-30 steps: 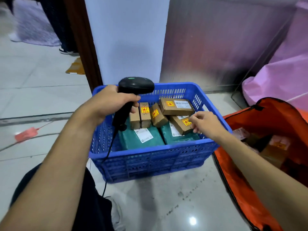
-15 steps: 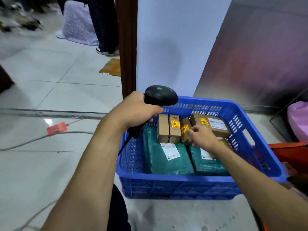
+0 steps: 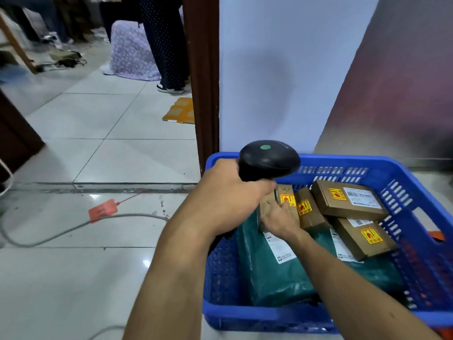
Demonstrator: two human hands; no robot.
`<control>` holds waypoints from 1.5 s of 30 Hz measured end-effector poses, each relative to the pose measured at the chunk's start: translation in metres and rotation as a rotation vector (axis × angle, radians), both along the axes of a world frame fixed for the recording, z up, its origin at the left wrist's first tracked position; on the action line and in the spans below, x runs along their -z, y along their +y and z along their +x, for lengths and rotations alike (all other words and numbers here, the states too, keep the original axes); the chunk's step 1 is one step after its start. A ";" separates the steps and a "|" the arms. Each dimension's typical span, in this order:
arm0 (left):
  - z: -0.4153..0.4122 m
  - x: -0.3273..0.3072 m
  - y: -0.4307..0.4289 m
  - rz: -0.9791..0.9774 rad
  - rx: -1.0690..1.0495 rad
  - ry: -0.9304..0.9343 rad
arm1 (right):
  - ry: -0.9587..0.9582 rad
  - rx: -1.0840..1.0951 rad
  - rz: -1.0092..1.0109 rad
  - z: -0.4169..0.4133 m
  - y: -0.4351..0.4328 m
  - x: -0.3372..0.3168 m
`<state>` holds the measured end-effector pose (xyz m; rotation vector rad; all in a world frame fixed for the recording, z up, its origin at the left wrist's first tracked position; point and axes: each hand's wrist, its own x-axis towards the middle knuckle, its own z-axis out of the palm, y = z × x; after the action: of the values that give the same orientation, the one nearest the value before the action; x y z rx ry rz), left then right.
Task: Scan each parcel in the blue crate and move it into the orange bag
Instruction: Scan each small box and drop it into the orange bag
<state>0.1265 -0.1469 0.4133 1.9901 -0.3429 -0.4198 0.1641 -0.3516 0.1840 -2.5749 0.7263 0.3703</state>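
Your left hand (image 3: 230, 195) was clenched round the scanner (image 3: 268, 159), its head just above and behind your right fingers (image 3: 266, 217). Your right hand (image 3: 279, 220) lay on a small box (image 3: 286, 198) in the crate (image 3: 367, 163); I could not tell whether those fingers had closed round it. The box looked light and stiff, and its yellow warning sticker suggested fragile contents, so it was best pinched gently across its narrow sides. More boxes (image 3: 348, 201) sat just right of your fingers, one touching it. Soft green mailers (image 3: 269, 278), likely slippery, lay beneath. The scanner crowded the lift path. An orange sliver, likely the bag (image 3: 435, 234), showed far right, beyond the crate wall.
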 end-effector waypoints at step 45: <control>-0.096 0.004 -0.133 -0.294 0.047 0.158 | -0.738 0.239 -0.115 -0.376 -0.111 -0.233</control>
<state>0.0305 -0.2802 0.4091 1.6543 -0.3321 -0.5224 -0.2123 -0.4629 0.4175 -2.4095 0.7572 -0.6800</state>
